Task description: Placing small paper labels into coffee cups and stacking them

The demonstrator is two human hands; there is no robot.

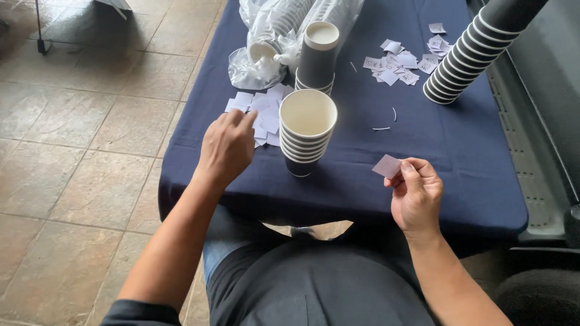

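The right hand is above the near edge of the desk, which has a dark blue cloth on it; its fingers pinch a small pale purple square paper slip by one corner, and the slip sticks up and to the left of the thumb; the left hand hangs over the near left corner of the desk, with its fingers bent in loosely and holding nothing that can be seen; its fingertips are just over a heap of small pale paper squares that lies by the left edge.

Between the two hands stands a short stack of grey paper cups with white insides, open side up, near the front edge; just behind it is a second stack of grey paper cups that is taller; behind that, toward the far left corner, lie white cups in clear plastic bags; a long leaning stack of grey cups with white rims rests at the far right side; a second heap of small paper squares with marks on them lies between that long stack and the tall stack; two thin white paper strips lie in the middle of the desk.
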